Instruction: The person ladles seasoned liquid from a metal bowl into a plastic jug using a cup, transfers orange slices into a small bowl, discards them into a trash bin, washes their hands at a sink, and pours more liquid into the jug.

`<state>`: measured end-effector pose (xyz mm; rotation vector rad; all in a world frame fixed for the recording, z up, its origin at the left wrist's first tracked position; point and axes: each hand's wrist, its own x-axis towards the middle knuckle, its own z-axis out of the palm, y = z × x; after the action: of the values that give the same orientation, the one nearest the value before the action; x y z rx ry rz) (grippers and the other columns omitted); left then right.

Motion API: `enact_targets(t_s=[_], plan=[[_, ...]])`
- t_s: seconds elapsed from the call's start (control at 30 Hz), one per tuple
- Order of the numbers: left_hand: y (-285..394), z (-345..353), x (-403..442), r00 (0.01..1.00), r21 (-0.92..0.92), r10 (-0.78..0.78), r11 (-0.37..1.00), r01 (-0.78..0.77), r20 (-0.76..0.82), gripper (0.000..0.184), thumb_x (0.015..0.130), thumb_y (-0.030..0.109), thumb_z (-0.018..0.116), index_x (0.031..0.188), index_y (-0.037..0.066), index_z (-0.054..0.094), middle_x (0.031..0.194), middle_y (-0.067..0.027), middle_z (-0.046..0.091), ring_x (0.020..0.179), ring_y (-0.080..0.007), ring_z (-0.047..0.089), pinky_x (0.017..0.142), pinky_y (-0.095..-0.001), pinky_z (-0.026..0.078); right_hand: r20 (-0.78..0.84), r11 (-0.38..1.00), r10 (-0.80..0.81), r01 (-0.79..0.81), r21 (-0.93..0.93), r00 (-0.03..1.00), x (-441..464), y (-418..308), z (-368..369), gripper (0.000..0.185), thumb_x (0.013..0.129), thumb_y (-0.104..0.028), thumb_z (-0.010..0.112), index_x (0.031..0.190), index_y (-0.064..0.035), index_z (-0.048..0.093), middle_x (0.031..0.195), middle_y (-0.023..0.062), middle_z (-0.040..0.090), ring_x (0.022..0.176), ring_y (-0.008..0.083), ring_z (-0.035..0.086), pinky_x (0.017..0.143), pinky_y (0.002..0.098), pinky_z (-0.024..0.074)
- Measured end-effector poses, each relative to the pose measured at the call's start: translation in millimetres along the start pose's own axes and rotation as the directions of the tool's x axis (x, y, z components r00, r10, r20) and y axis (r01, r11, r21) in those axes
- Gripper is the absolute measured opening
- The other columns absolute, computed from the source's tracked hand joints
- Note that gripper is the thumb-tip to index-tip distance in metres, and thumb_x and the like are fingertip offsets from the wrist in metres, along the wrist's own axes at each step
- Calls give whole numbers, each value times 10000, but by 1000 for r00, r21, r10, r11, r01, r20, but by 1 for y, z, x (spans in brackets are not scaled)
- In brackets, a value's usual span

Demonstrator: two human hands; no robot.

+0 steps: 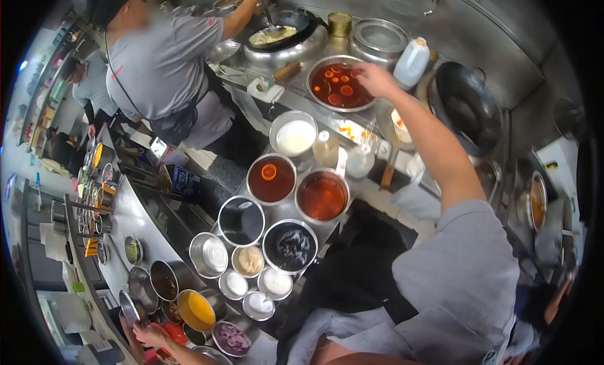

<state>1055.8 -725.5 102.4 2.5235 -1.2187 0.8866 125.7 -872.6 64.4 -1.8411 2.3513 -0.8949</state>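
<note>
My right hand (375, 82) is at the right rim of a wide metal basin (313, 99) of red liquid with orange round slices. Its fingers are pressed together over the inside edge; whether they grip the rim or something small, I cannot tell. My left sleeve (343, 333) shows at the bottom, but that hand is outside the view. Beside the basin are a white-filled pot (296, 137) and a plastic jug (412, 63). Closer to me, two pots of red liquid (271, 179) (322, 195) stand on a metal table.
A black wok (464, 104) sits at right. A co-worker (163, 69) works at another wok (277, 38). At lower left, a hand (151, 335), apparently another person's, is beside a metal pan (131, 307). Several containers surround a bowl of chopped purple onion (233, 338). A wooden-handled strainer (389, 167) lies near the stove.
</note>
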Motion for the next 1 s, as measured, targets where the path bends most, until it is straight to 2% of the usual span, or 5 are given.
enact_targets(t_s=[0.27,0.47,0.8,0.83,1.0], plan=[[153,-136,-149,962,-255,198,936,-242,-187,149,856,42,578,992,15,632,952,-128,619,923,-333,576,788,-440,436,76,917,-245,205,343,967,167,-6,74,473,843,-152,566,1300,-33,544,986,198,697,899,351,671,821,433,520],[261,-256,-188,984,-391,157,903,-179,-88,204,799,-66,585,991,0,591,926,-131,569,903,-307,551,789,-409,438,183,889,-290,194,415,939,235,-18,119,537,835,-150,563,1350,-12,498,1314,222,560,1165,360,574,1010,411,444],[271,-331,-220,982,-318,180,929,-189,-57,209,886,-8,601,1091,-51,594,1028,-125,589,980,-256,586,897,-355,453,572,948,-238,61,311,785,265,-66,144,596,875,-153,512,1460,-208,408,1397,76,543,1264,267,541,1011,430,461],[276,-334,-228,999,-526,17,850,-34,-38,213,885,-14,606,1093,-60,594,1029,-125,595,999,-245,586,912,-344,451,579,953,-229,60,297,783,261,-67,146,648,858,-119,497,1485,-208,360,1330,78,590,1153,260,603,931,413,494],[299,-381,-261,978,-164,193,965,-204,-82,233,926,151,621,1014,-61,658,1025,-234,666,879,-330,651,769,-419,537,642,964,-187,11,267,744,253,-66,174,673,896,-138,500,1522,-245,276,1426,64,519,1284,260,527,1009,438,454]])
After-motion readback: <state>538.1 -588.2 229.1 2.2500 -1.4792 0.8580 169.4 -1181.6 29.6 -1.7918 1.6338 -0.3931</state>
